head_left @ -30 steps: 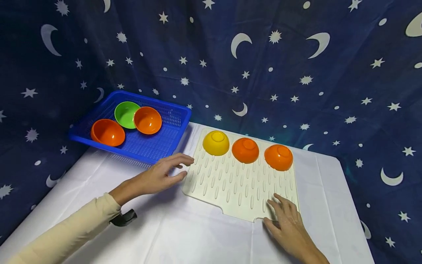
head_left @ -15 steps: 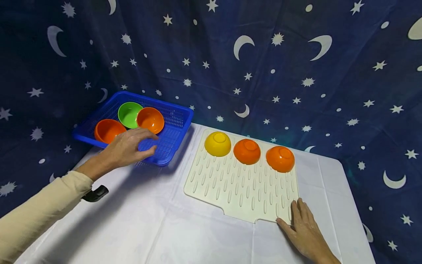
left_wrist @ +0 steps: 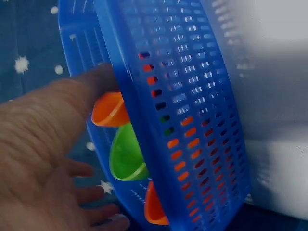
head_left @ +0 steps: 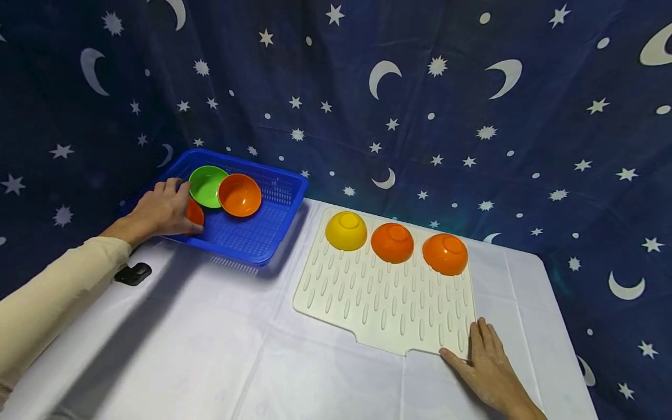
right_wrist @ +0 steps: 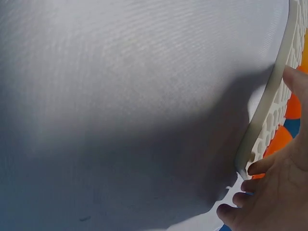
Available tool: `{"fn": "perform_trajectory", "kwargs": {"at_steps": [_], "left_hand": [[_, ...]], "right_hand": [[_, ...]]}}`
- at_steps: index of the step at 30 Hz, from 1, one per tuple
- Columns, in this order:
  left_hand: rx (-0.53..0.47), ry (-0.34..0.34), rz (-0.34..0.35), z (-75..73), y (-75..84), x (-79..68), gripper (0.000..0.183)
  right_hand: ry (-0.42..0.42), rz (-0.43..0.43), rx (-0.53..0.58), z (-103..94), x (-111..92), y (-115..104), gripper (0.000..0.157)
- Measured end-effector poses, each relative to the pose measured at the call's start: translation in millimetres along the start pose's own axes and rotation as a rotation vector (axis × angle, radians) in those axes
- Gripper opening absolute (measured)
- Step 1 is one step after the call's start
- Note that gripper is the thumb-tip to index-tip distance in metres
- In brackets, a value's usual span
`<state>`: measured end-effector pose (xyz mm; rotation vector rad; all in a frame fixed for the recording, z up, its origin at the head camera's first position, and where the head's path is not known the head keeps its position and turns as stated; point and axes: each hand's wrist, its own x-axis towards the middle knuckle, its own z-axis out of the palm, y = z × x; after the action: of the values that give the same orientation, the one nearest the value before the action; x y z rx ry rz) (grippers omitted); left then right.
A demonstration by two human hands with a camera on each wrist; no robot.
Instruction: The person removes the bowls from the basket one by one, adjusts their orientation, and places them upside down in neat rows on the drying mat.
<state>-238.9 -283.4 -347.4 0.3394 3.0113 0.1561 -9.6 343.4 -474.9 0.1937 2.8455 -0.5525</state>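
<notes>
The left hand [head_left: 160,210] partly covers an orange bowl [head_left: 195,214] in a blue basket [head_left: 241,234]; whether its fingers grip it cannot be told. A green bowl [head_left: 206,185] and second orange bowl [head_left: 239,195] sit beside. A white mat [head_left: 367,294] bears three upturned bowls [head_left: 392,243]; the right hand [head_left: 488,367], fingers straight and released, rests at its near corner.

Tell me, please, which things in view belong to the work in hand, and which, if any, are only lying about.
Seem to belong:
blue basket
orange bowl at the left hand
green bowl and second orange bowl, in the basket
ribbed mat, right hand at its edge
yellow bowl and two overturned orange bowls, on it

Only surroundings:
white tablecloth
starry curtain
</notes>
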Motion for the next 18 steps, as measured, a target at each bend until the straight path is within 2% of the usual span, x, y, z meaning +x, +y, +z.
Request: {"fn": "perform_trajectory", "kwargs": {"at_steps": [3, 8, 12, 18], "left_hand": [[-0.001, -0.119, -0.089, 3.4, -10.9, 6.3, 0.112], [0.025, -0.225, -0.191, 9.5, -18.2, 14.1, 0.108], [0.073, -0.236, -0.216, 13.2, -19.3, 19.8, 0.106], [0.087, -0.204, -0.229, 18.6, -21.3, 26.9, 0.106]], "right_hand": [[-0.045, 0.041, 0.006, -2.2, 2.3, 0.9, 0.126], [-0.085, 0.078, 0.000, -4.8, 6.3, 1.1, 0.130], [-0.067, 0.064, -0.007, -5.8, 6.8, 1.5, 0.130], [-0.048, 0.053, 0.011, -6.2, 5.4, 1.1, 0.129]]}}
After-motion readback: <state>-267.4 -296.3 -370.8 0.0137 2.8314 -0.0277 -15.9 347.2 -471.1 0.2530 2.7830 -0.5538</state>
